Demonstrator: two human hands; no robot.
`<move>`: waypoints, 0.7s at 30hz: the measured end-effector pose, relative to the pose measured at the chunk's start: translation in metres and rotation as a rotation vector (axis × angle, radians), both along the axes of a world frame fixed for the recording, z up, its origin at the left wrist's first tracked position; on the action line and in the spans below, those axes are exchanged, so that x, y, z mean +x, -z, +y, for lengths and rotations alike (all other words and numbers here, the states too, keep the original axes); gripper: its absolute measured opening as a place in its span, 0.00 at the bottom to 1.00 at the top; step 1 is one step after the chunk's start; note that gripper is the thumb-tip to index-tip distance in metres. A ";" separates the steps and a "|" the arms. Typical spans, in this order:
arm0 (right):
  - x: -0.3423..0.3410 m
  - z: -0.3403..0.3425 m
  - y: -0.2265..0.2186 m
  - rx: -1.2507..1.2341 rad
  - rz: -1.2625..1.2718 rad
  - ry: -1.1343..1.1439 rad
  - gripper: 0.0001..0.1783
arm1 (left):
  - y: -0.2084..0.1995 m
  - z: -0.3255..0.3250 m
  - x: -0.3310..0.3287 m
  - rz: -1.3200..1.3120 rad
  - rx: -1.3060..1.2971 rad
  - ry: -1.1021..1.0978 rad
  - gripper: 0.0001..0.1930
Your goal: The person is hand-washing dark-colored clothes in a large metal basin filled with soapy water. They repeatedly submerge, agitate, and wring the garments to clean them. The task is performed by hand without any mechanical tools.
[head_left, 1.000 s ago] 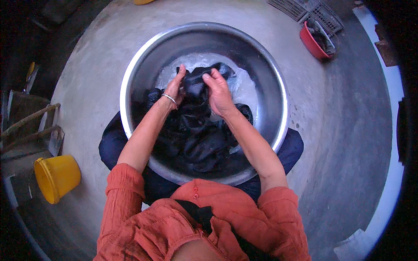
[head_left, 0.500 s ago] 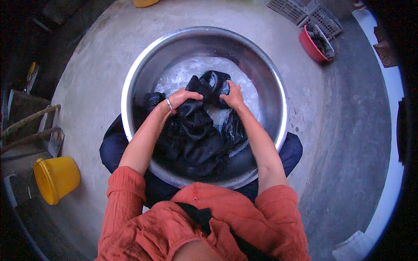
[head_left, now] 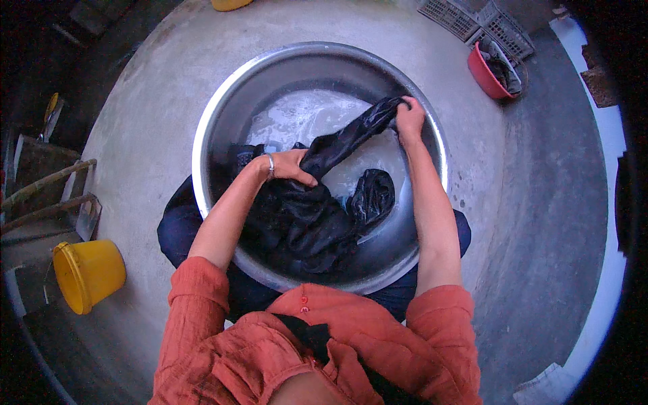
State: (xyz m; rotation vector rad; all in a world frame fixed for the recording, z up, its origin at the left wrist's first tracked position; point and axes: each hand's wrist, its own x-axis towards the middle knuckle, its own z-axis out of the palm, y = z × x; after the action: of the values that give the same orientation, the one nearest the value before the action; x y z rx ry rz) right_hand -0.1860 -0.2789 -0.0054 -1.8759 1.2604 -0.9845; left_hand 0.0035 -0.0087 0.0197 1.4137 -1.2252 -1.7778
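A wide metal basin (head_left: 214,121) stands between my knees, with shallow soapy water (head_left: 297,111) over its bottom. Wet black clothing (head_left: 297,216) is heaped in its near left half. My right hand (head_left: 410,121) is closed on the end of one black piece (head_left: 358,135), beside the basin's right wall. That piece is stretched slantwise across the basin to my left hand (head_left: 291,167), which grips it near the heap. A rolled black bundle (head_left: 373,196) lies apart at the heap's right side. The exact kind of garment cannot be made out.
To the left a yellow bucket (head_left: 98,270) lies tilted near wooden-handled tools (head_left: 50,182). At the far right, a red tub (head_left: 487,74) holding dark cloth stands by grey plastic crates (head_left: 499,30). Another yellow container (head_left: 229,4) shows at the top edge.
My right hand has moved right and up toward the basin's wall, drawing the black cloth out into a long strip. My left hand has stayed near the heap, shifting slightly down.
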 end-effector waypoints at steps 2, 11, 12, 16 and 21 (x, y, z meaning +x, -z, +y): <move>-0.015 -0.009 0.023 -0.083 0.474 -0.181 0.19 | 0.023 -0.008 0.006 -0.036 0.156 -0.046 0.30; 0.020 0.060 0.053 0.202 0.584 -0.497 0.17 | 0.030 -0.010 0.008 -0.090 -0.075 -0.820 0.35; 0.024 0.056 0.050 0.384 0.444 -0.475 0.14 | 0.034 -0.009 0.015 -0.055 -0.108 -0.821 0.35; 0.025 0.064 0.014 0.215 0.680 -0.020 0.32 | 0.017 -0.009 0.033 0.428 0.239 -0.878 0.21; 0.037 0.118 0.026 0.030 0.719 -0.408 0.33 | 0.030 -0.022 0.004 0.659 0.350 -0.886 0.21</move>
State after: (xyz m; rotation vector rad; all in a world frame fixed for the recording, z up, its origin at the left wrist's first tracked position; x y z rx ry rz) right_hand -0.1486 -0.1608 -0.0313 -2.4322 1.1636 -0.0584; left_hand 0.0070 -0.0304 -0.0099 1.1086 0.0809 -1.5942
